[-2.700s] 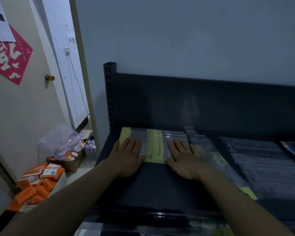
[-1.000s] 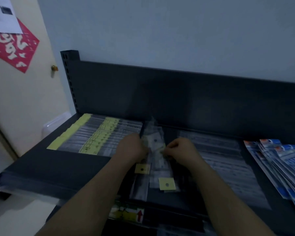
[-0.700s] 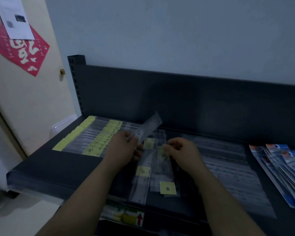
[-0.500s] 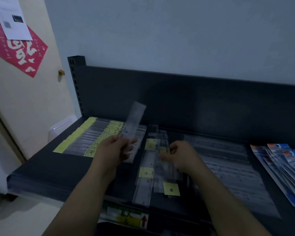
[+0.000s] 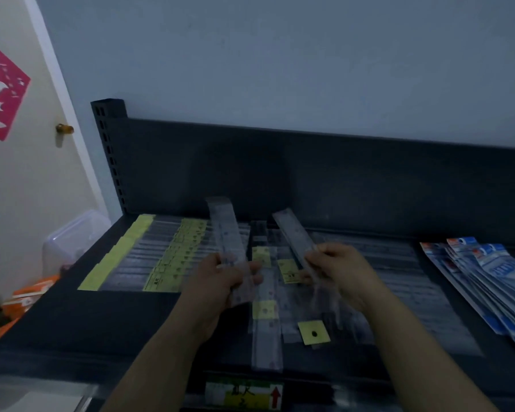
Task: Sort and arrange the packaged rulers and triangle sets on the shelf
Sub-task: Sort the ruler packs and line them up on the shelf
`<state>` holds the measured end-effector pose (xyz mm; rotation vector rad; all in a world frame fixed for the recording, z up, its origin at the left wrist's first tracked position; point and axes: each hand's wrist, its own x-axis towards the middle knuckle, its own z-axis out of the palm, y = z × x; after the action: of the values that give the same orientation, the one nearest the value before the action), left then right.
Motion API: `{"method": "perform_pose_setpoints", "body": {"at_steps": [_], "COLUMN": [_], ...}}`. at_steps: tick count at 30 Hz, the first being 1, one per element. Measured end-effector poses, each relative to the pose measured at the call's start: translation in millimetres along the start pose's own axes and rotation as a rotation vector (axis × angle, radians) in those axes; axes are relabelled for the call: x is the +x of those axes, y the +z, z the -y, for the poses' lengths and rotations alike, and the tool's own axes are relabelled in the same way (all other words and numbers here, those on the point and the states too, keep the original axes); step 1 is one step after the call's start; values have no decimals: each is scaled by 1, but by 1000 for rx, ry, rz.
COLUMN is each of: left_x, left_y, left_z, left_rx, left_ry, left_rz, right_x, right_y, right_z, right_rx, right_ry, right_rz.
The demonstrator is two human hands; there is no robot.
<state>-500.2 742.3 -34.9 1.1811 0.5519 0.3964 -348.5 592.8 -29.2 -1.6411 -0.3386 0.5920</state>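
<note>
Left hand: I grip 1 ruler pack.
Right hand: I pinch a 2nd pack.
Writing: yellow labels blurred; shelf tag, red arrow.

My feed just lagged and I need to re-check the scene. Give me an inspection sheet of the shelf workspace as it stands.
Surface: dark metal shelf, label on its front edge.
Job's things: neat row of yellow-tagged rulers at left; loose ruler pile in the middle; flat clear packs right of it, blurred; blue packaged sets fanned at far right.
Clutter: clear plastic tub and orange boxes on the floor left of the shelf.
Grippers: left hand grips a clear-sleeved ruler, raised; right hand grips a second ruler.
Cables: nothing seen.
Surroundings: grey wall behind; door with knob and red paper decoration at left.
</note>
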Motion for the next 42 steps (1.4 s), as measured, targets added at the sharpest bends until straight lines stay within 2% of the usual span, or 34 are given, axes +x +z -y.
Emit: {"method": "perform_pose_setpoints", "body": {"at_steps": [4, 10, 19, 21, 23, 26, 32, 37, 39, 42], "left_x": [-2, -5, -16, -16, -14, -7, 16, 31, 37, 45], "left_y": [16, 24, 26, 17, 6, -23, -73, -93, -97, -97], "left_z": [4, 1, 2, -2, -9, -30, -63, -73, -75, -77], "left_rx": [100, 53, -145, -177, -178, -146, 121, 264, 293, 243], "left_ry": [21, 61, 47, 16, -48, -156, -377, -403, -363, -340], "left_rz": [40, 11, -121, -140, -133, -66, 291, 525, 574, 541], "right_x": [-19, -25, -8, -6, -4, 2, 19, 22, 24, 20], "right_y": [-8, -21, 8, 11, 13, 18, 44, 93, 103, 101], "right_z": [3, 23, 22, 23, 26, 36, 49, 51, 50, 43], "right_rx": [249, 379, 162, 147, 31, -222, -298, -198, -197, -238], "right_ry": [44, 51, -30, -18, -41, -154, -164, -220, -267, -299], "right_rz": [109, 208, 409, 434, 439, 394, 411, 308, 157, -149]}}
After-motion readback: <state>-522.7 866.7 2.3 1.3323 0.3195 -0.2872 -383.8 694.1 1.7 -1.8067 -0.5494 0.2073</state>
